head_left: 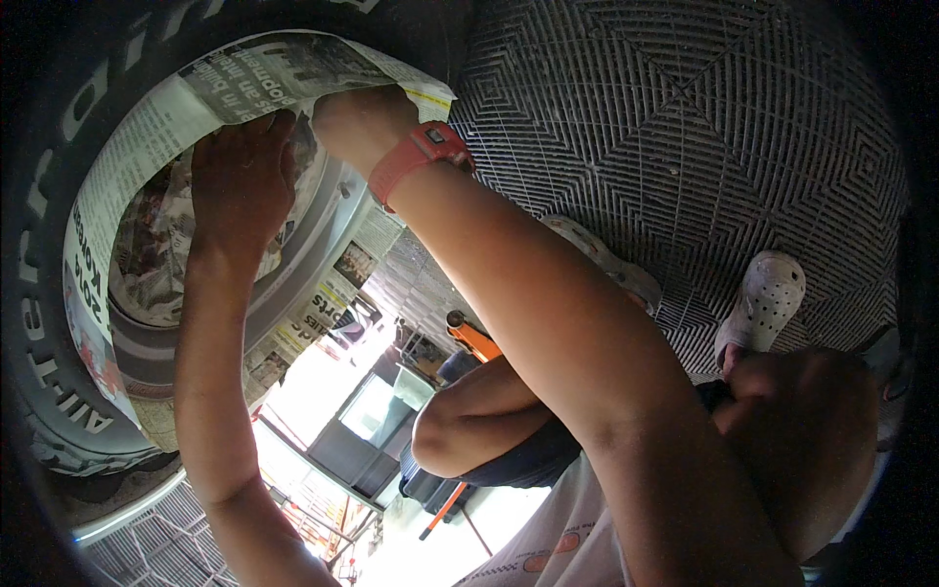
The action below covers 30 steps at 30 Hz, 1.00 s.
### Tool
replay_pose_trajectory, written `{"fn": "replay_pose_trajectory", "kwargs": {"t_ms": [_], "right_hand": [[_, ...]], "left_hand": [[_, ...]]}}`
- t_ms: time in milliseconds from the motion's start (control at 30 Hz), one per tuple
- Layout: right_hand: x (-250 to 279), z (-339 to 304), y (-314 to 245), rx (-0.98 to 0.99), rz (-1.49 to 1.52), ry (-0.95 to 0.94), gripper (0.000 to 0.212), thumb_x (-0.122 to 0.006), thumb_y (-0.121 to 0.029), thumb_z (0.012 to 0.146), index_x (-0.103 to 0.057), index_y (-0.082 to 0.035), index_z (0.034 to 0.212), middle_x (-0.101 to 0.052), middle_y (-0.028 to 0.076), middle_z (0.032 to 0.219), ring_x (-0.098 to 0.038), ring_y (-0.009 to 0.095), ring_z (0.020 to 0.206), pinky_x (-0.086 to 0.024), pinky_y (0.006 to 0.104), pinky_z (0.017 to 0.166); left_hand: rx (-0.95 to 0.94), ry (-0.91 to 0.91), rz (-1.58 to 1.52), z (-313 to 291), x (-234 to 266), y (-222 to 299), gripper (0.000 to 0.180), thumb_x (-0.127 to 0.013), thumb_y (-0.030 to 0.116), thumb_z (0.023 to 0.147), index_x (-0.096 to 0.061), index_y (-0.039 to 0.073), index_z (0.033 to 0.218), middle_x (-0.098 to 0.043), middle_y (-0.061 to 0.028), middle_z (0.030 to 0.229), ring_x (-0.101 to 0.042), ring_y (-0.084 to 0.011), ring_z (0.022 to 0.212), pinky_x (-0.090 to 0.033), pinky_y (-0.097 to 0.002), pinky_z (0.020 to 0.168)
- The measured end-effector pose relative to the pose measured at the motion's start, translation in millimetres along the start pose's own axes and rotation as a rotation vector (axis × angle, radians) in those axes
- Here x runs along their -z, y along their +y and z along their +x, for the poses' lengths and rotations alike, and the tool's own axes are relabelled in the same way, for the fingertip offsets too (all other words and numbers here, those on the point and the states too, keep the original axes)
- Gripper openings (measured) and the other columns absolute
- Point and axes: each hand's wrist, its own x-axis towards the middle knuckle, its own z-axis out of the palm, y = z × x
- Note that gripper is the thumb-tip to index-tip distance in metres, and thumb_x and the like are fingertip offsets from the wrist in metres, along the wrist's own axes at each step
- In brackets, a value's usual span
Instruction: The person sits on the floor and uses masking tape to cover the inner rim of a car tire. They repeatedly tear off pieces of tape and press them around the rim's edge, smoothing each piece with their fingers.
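Note:
A large black tyre [39,293] with raised pale lettering surrounds a wheel rim [323,230]. A sheet of newspaper [127,157] curves along the rim's edge, over the tyre's inner side. My left hand [243,186] reaches into the wheel, its fingers bent against the newspaper's inner edge. Close beside it on the right, my right hand [364,122] is curled at the same edge, its fingertips hidden. A red watch [423,161] is on my right wrist. More crumpled newspaper [156,249] fills the wheel's middle, behind my left hand.
Grey ribbed floor matting [675,127] lies to the right. A light perforated clog [768,293] is on a foot there, near my bent knee [440,430]. Lower down are an orange tool-like object [474,338], a dark case [430,489] and a bright doorway.

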Motion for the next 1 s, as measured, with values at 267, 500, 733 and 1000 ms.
{"fn": "replay_pose_trajectory", "kwargs": {"t_ms": [267,500,733,1000], "right_hand": [[-26,15,19,0.171,-0.120,-0.034,0.025,-0.060,-0.014,0.094,-0.082,-0.005,0.102,-0.079,0.018,0.108,-0.076,0.038,0.101,-0.062,0.0516,0.084],[-20,9,6,-0.061,0.186,0.070,0.028,-0.058,-0.014,0.095,-0.080,-0.004,0.110,-0.077,0.021,0.114,-0.074,0.039,0.105,-0.060,0.0511,0.091],[-12,12,10,0.021,0.006,-0.169,0.030,-0.057,-0.014,0.095,-0.081,-0.004,0.109,-0.077,0.021,0.117,-0.075,0.039,0.107,-0.060,0.0500,0.094],[-14,13,9,-0.002,0.005,-0.250,0.030,-0.057,-0.013,0.095,-0.081,-0.001,0.109,-0.076,0.023,0.118,-0.076,0.038,0.106,-0.061,0.0495,0.093]], "left_hand": [[-0.002,0.034,-0.024,5,0,-1,0.038,-0.067,0.027,0.102,-0.069,0.017,0.138,-0.075,-0.0048,0.127,-0.070,-0.0287,0.115,-0.051,-0.0497,0.102],[-0.005,0.037,-0.005,1,-5,2,0.038,-0.065,0.027,0.103,-0.067,0.016,0.139,-0.075,-0.0057,0.129,-0.071,-0.0282,0.116,-0.052,-0.0484,0.101],[0.080,-0.103,-0.009,11,-14,7,0.041,-0.065,0.028,0.102,-0.066,0.017,0.141,-0.073,-0.0054,0.134,-0.069,-0.0272,0.121,-0.052,-0.0467,0.102],[0.125,-0.100,0.087,8,-24,16,0.051,-0.065,0.022,0.098,-0.062,0.019,0.149,-0.061,-0.0011,0.154,-0.051,-0.0238,0.147,-0.035,-0.0518,0.123]]}}
